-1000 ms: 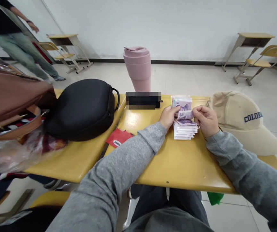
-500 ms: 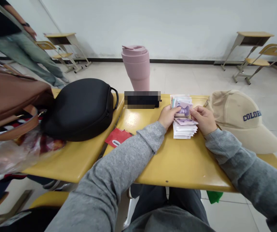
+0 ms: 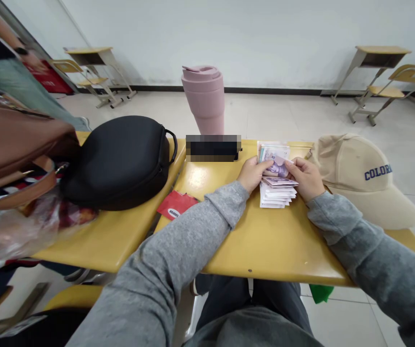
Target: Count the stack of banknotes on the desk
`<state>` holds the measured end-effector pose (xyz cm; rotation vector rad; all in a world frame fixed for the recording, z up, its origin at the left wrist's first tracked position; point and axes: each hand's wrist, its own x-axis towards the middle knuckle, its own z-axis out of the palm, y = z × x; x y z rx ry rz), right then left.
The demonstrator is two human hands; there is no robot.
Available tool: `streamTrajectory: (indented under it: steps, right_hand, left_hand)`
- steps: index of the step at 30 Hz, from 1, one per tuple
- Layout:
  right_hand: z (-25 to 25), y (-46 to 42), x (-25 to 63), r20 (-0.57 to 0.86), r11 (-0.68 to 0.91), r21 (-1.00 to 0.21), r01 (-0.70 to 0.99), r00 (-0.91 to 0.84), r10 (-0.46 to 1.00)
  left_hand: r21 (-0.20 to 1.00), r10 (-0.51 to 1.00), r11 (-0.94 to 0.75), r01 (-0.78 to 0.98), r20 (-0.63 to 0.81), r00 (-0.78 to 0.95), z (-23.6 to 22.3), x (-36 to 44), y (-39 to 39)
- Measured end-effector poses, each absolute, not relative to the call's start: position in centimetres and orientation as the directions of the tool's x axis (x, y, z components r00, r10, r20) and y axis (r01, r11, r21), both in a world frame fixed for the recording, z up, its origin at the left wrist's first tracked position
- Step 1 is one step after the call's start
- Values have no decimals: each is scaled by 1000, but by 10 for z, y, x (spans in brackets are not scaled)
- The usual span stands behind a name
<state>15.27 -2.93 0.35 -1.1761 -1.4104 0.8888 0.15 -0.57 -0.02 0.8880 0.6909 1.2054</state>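
A fanned stack of banknotes [image 3: 276,169], with purple notes on top, is between my hands above the yellow desk [image 3: 258,246]. My left hand [image 3: 253,173] grips the stack from its left side, thumb lying across the top note. On the right, my right hand [image 3: 305,177] pinches the right edge of a purple note with thumb and fingertips. The lower ends of the notes [image 3: 276,198] spread out in white layers toward me. The fingers beneath the stack are hidden.
A beige cap [image 3: 355,168] lies right of my right hand. Behind stand a pink tumbler [image 3: 204,99] and a dark, pixelated object [image 3: 212,148]. Leftward are a red packet [image 3: 175,205], a black case [image 3: 120,161] and a brown bag [image 3: 19,140]. A person [image 3: 12,82] stands at far left.
My right hand has drawn the top purple note slightly, tilting it, and the lower ends are layered a bit differently. The person at far left has moved further left, uncovering a red object.
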Motion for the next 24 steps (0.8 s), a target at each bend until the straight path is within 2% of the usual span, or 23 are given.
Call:
streamTrajectory:
  steps: [17,24]
  right_hand:
    - [7,-31,154,372,339,-885,318,49,927]
    - [7,-31,154,424,391,-872,296,53,904]
  left_hand:
    - [851,980,73,-520,36,196,-1,1,-2]
    - [852,983,72,-519,27,181,-3,0,-1]
